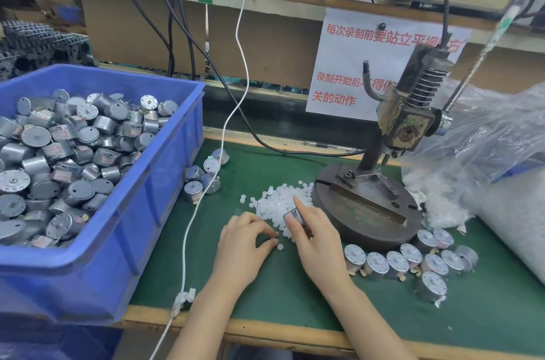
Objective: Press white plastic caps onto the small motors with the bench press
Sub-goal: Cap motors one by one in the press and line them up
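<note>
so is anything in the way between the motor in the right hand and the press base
Nothing visible. The right hand holds the motor just left of the bench press base, whose top carries no motor or cap. The loose white caps lie by its left edge.

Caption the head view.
Right hand holds a round silver motor; left hand fingers white plastic caps beside the dark metal bench press.

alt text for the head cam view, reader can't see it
A person's right hand holds a small motor over a pile of white plastic caps on a green mat, while the left hand curls its fingers at the pile's edge. A bench press stands to the right, a blue bin of motors to the left.
</note>
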A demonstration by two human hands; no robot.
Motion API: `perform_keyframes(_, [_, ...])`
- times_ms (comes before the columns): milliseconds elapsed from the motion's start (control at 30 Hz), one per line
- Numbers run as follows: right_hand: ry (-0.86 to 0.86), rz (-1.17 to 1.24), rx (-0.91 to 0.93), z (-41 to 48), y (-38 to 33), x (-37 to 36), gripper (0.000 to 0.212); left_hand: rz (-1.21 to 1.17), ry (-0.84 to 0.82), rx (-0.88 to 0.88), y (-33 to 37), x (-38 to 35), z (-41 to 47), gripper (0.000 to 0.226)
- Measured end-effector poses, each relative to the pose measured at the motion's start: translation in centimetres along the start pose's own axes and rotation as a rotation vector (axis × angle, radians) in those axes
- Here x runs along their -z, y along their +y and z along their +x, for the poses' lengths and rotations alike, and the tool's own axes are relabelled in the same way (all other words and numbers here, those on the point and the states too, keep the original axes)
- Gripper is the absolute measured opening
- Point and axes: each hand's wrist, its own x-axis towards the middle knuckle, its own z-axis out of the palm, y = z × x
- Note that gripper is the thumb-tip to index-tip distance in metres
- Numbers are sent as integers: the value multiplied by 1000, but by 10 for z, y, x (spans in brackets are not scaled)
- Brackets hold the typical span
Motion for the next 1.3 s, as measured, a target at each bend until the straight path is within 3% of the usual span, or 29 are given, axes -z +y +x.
perform_keyframes(167, [-132,-55,56,-3,1,-3,43,13,-9,7,1,0,0,12])
perform_keyframes(467, [-160,-98,63,-3,2,-7,43,-74,27,68,2,0,2,16])
perform_keyframes(733, [-182,-113,54,0,1,-12,43,-107,34,102,1,2,1,34])
perform_keyframes(1300, [-250,-348,150,-4,-4,-24,50,-145,94,142,3,2,2,33])
